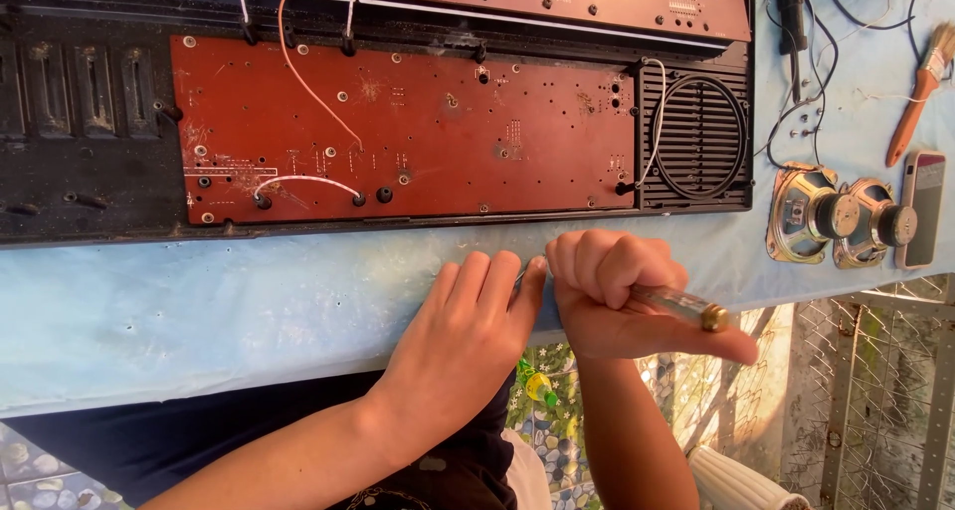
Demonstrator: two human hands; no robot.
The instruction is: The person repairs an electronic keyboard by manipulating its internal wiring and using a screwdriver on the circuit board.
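- Right hand (622, 296) fisted round a screwdriver (686, 308): clear handle, brass cap poking out by the thumb.
- Left hand (468, 336) flat, fingers together on pale blue cloth (199, 311), touching the right.
- Just above them: glossy red board (418, 122), slotted round grille (701, 137).

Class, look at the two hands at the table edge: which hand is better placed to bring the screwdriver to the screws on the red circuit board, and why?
Probably the right hand: it already grips the clear-handled screwdriver in a closed fist, just below the red circuit board. The left hand lies flat on the blue table cover, holding no tool.
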